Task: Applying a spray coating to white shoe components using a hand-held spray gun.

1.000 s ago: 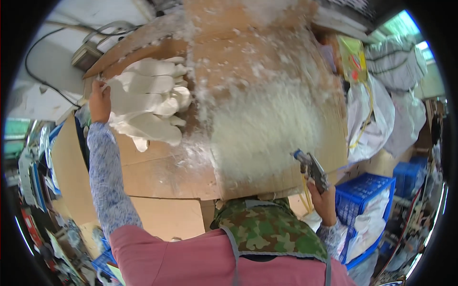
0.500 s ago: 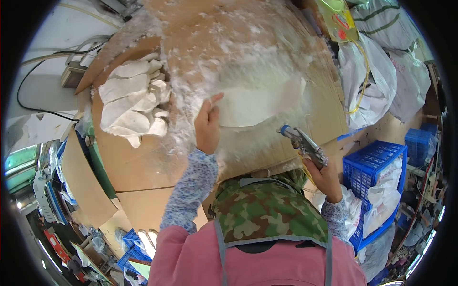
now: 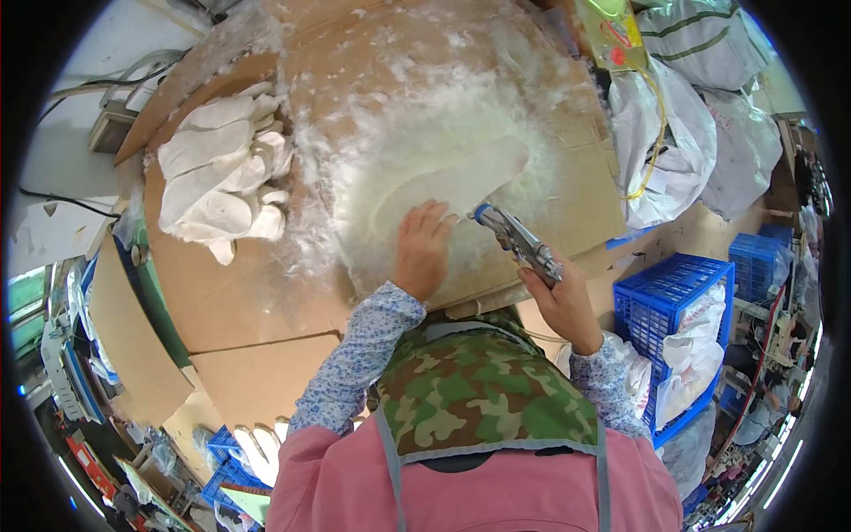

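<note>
While the spray gun [image 3: 521,241] is being gripped by the right hand [image 3: 567,301], its nozzle is being angled — seemingly for aim — towards the pale sole-shaped piece [image 3: 452,182] lying on cardboard [image 3: 585,182]; by the piece's near edge, the left hand [image 3: 423,253] is being held unclenched, contact uncertain.

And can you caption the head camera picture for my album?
Right hand points a blue-tipped spray gun toward a pale piece, left hand at the piece's edge.
</note>
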A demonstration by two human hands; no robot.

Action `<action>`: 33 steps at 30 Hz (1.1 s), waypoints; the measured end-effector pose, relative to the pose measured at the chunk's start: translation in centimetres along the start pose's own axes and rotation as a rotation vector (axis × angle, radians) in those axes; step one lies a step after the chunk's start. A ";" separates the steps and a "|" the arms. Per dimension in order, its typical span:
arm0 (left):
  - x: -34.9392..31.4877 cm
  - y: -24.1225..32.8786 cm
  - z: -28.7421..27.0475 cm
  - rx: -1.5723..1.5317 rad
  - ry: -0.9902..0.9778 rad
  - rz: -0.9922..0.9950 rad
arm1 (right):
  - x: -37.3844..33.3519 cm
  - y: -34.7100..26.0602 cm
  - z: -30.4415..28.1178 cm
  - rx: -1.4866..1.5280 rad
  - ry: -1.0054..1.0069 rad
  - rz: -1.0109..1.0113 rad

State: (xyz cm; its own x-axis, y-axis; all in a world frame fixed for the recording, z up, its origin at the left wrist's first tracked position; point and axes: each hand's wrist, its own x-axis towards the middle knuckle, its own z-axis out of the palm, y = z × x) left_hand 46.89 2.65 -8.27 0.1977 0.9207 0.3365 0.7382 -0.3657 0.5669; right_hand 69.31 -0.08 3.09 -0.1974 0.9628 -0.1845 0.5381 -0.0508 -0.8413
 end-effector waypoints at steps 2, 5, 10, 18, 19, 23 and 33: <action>1.2 0.9 1.5 -0.020 -0.030 0.049 | -0.1 0.2 -0.2 0.030 0.040 0.044; 4.4 1.9 4.3 -0.078 -0.005 0.074 | -0.4 0.8 -0.8 0.089 0.157 0.075; 9.5 3.3 8.8 -0.023 -0.086 0.051 | -1.4 2.3 -3.0 0.083 0.269 0.221; 9.1 3.3 10.9 0.216 -0.179 0.053 | -2.1 5.5 -4.0 0.173 0.335 0.209; 8.9 3.4 10.8 0.166 -0.147 0.056 | -1.9 5.9 -4.1 0.182 0.341 0.176; 8.1 4.2 9.4 0.058 -0.087 0.038 | -1.4 6.8 -5.1 0.129 0.280 0.198; 7.5 4.4 8.5 0.195 -0.074 -0.067 | 1.4 5.5 -6.0 0.140 0.179 0.156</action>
State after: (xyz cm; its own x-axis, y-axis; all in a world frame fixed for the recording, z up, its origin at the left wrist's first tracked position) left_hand 57.09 9.11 -9.65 0.1857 0.9520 0.2434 0.8604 -0.2772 0.4277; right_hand 76.91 2.59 1.20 0.0339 0.9714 -0.2351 0.4300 -0.2265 -0.8740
